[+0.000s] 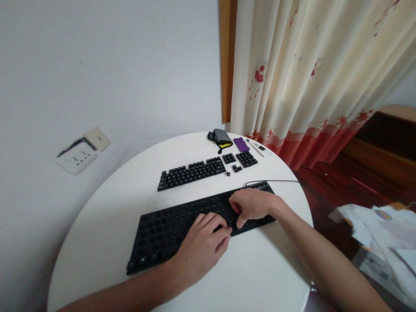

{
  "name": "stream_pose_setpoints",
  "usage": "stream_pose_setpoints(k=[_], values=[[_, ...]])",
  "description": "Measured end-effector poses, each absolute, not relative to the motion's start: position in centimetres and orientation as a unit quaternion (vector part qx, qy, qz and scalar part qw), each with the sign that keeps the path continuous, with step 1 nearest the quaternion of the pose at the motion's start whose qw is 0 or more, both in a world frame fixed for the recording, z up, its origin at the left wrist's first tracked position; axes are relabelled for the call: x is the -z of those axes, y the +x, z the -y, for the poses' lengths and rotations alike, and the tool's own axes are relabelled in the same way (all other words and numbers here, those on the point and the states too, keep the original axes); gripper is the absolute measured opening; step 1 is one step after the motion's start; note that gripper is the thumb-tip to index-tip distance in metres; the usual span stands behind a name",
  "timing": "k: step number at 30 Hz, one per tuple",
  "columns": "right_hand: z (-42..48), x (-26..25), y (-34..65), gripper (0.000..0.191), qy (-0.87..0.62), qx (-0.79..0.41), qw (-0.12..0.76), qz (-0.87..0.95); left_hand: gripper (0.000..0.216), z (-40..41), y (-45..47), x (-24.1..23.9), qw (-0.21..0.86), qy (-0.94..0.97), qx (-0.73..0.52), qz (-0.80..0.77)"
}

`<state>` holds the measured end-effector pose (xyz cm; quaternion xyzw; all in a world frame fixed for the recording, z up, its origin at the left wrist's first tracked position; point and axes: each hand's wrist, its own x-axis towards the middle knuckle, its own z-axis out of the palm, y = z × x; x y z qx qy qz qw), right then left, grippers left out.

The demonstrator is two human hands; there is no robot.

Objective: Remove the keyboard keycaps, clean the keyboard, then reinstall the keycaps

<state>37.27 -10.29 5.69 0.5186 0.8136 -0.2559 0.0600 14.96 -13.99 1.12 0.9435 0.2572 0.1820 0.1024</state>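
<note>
A black keyboard base (159, 232), its keycaps off over most of its face, lies on the white round table. My left hand (206, 238) rests across its front middle, fingers bent and the thumb and fingertips drawn together near the front edge. Just to the right, my right hand (251, 206) bends down over the keyboard, fingers curled and thumb pointing at the key positions. Whatever either hand pinches is hidden or too small to name. Behind the base, black keycaps (191, 173) are laid out in keyboard order, with a small loose dark piece (228, 173) in front of them.
A grey folded cloth (222, 137), a purple cloth (241, 144) and a white pen-like tool (256, 149) lie at the table's back. The keyboard's cable (279, 180) runs off the right edge. Wall sockets (78, 158) are at left, a curtain (292, 86) behind.
</note>
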Motion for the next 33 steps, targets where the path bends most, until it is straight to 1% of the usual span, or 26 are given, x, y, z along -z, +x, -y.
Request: stream_pose_setpoints(k=[3,5,14,20,22,25,27,30,31,33], values=[[9.8,-6.0,38.0,0.040,0.489,0.319,0.046,-0.810,0.017,14.0,15.0,-1.5,0.112,0.938,-0.198,-0.260],[9.7,-6.1,38.3,0.039,0.490,0.330,0.042,-0.806,0.018,13.9,15.0,-1.6,0.112,0.936,-0.204,-0.263],[10.5,-5.4,37.0,0.038,0.521,0.231,0.064,-0.819,0.015,14.0,14.9,-1.6,0.108,0.941,-0.186,-0.261],[10.3,-5.5,37.3,0.038,0.518,0.247,0.052,-0.817,0.015,14.1,15.0,-1.6,0.116,0.940,-0.182,-0.265],[10.1,-5.6,37.6,0.037,0.506,0.284,0.032,-0.814,0.016,14.0,15.0,-1.6,0.115,0.939,-0.182,-0.266],[9.4,-5.5,38.1,0.031,0.489,0.322,-0.038,-0.809,0.018,13.9,15.0,-1.5,0.111,0.938,-0.188,-0.270],[8.6,-5.3,38.4,0.026,0.510,0.290,-0.098,-0.804,0.018,13.8,14.9,-1.6,0.111,0.937,-0.194,-0.270],[7.1,-4.6,39.3,0.024,0.597,0.196,-0.170,-0.759,0.019,13.6,14.7,-1.9,0.109,0.935,-0.206,-0.268],[6.7,-4.3,39.6,0.025,0.631,0.169,-0.184,-0.734,0.019,13.6,14.6,-1.9,0.106,0.934,-0.212,-0.268],[5.9,-3.8,40.3,0.029,0.689,0.130,-0.186,-0.688,0.019,13.5,14.4,-2.0,0.102,0.931,-0.222,-0.270]])
